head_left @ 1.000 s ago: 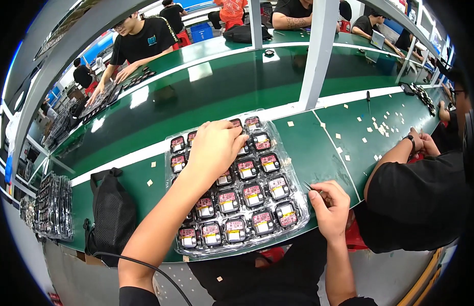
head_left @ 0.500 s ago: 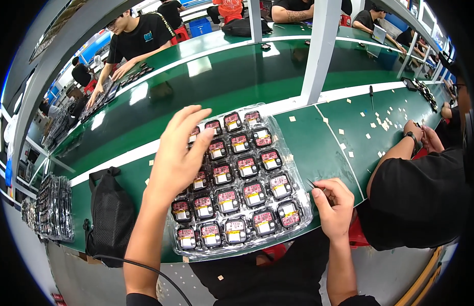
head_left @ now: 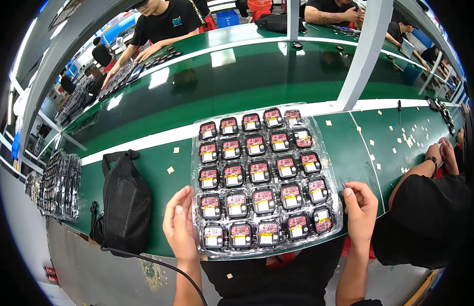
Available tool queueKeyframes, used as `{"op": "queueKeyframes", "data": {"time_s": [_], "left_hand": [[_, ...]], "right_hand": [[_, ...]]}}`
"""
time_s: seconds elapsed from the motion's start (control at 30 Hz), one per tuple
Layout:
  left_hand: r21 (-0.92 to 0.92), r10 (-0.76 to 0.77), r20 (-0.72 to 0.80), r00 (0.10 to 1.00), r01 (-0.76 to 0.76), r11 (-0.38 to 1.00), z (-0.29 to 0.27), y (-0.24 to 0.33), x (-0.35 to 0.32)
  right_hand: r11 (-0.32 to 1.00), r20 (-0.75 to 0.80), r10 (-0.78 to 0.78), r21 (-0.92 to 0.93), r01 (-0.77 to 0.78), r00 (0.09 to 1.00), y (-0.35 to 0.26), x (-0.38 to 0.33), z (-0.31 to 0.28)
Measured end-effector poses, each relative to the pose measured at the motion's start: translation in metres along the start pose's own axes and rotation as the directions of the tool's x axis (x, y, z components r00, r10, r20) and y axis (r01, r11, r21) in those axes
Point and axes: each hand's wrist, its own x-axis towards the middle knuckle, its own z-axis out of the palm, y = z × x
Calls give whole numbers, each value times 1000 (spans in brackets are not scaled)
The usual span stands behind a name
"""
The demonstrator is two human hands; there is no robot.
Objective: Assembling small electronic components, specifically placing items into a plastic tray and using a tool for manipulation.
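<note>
A clear plastic tray (head_left: 195, 168) lies in front of me, its pockets filled with rows of small black square device housings (head_left: 263, 200). Each housing shows a red circuit board, a white block and a strip of yellow tape. My left hand (head_left: 181, 227) is beside the tray's left edge, fingers stretched upward and thumb apart, with nothing seen in it; whether it touches the rim I cannot tell. Close to the right edge, my right hand (head_left: 361, 209) pinches a thin, dark, pointed tool that looks like tweezers (head_left: 343, 182); most of it is hidden in the hand.
A black mesh bag (head_left: 127, 204) lies left of the tray, with stacked clear trays (head_left: 58, 186) beyond it. Small cream squares (head_left: 405, 137) and a screwdriver (head_left: 399, 109) are on the green table at right. A grey post (head_left: 367, 56) rises ahead. A co-worker (head_left: 415, 214) sits close at right.
My left hand has come down from above the tray's far left part to its near left edge, uncovering the housings there. My right hand still holds the tool. The view has shifted left.
</note>
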Motion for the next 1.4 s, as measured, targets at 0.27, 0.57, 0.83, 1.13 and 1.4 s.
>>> {"op": "queueKeyframes", "data": {"time_s": [0.27,0.57,0.83,1.13,1.4], "left_hand": [[189,17,58,998,-28,982,-7,-3,-1],[189,47,73,996,-60,980,-8,-7,-2],[195,36,77,996,-50,979,-7,-4,-2],[251,52,72,996,-68,966,-7,-3,-1],[243,40,63,997,-54,968,-5,-3,-4]], "right_hand": [[956,-29,-160,-253,147,987,6,5,9],[918,8,-222,-335,212,975,1,-3,9],[910,3,-256,-338,242,967,2,-1,10],[905,12,-254,-349,242,967,-2,-1,11],[908,-3,-259,-342,242,966,0,-3,12]]}}
